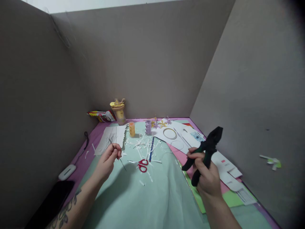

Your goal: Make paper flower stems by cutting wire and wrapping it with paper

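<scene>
Over pale cloth, black pliers, thin wires

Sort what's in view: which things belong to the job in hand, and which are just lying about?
Seemingly in use:
black pliers, in the right hand
thin dark strand, in the left hand

Apparently just lying about:
red-handled scissors
orange jar
purple jar
snack packet
white device

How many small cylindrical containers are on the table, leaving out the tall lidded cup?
2. The small orange container stands right of the ragged-edged white paper sheet; the small purple container is farther right, behind the blue twisted stick. Others could be hidden from view.
</scene>
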The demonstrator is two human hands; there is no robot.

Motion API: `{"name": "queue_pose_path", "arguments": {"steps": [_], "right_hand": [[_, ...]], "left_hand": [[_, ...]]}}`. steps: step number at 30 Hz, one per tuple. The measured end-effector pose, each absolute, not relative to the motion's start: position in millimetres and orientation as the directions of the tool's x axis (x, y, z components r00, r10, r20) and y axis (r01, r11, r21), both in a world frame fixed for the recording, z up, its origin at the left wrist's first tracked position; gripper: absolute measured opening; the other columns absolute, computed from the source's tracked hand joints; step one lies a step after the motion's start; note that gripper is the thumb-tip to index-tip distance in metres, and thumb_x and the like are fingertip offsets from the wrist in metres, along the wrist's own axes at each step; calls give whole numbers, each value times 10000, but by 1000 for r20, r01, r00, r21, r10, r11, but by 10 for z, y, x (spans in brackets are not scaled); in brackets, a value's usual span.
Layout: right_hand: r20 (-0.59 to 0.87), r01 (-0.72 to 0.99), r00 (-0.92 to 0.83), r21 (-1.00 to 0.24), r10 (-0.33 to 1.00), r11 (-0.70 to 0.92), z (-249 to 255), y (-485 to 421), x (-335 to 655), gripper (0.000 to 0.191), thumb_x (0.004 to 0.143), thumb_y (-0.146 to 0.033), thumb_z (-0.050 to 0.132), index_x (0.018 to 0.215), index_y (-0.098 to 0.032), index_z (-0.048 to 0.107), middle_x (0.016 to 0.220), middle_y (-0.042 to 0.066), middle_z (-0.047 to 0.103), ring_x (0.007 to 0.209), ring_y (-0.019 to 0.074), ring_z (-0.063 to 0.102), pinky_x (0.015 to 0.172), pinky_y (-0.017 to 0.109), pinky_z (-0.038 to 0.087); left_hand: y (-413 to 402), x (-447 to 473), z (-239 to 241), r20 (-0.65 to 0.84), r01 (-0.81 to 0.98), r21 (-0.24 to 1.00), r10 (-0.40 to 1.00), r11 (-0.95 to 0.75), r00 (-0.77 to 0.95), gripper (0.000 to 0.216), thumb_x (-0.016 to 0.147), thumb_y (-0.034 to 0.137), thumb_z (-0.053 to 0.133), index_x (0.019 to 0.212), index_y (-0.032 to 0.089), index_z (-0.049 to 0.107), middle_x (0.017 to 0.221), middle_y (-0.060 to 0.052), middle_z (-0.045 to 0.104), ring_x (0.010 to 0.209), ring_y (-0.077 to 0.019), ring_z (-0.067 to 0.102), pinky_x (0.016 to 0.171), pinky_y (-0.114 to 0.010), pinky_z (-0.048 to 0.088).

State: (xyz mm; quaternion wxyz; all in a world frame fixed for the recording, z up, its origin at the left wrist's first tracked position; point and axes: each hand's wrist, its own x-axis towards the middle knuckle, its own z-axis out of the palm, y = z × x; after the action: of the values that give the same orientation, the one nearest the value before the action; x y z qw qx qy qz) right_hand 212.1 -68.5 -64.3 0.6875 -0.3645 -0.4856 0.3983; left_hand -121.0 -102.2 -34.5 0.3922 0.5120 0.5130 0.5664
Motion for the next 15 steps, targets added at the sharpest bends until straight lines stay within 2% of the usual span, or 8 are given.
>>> {"name": "queue_pose_path", "arguments": {"steps": [6,15], "right_hand": [[340,-199,218,-902,915,383,-633,-693,2108,146,796,-316,596,774,-193,671,1066,86,548,1047,277,487,948,466,321],[314,-152,218,-925,924,349,-662,-684,2096,163,781,-338,603,767,-191,674,1049,83,561,1021,274,504,906,444,356]], "left_hand": [[-1029,-1206,-378,194,35,981,969,-191,-151,297,845,350,519,1093,190,547,754,-15,502,719,-145,429,682,-251,353],[-1055,-1239,-472,222,-64,969,954,-239,-202,224,844,324,540,1038,216,567,781,-8,484,746,-126,431,715,-232,357]]}}
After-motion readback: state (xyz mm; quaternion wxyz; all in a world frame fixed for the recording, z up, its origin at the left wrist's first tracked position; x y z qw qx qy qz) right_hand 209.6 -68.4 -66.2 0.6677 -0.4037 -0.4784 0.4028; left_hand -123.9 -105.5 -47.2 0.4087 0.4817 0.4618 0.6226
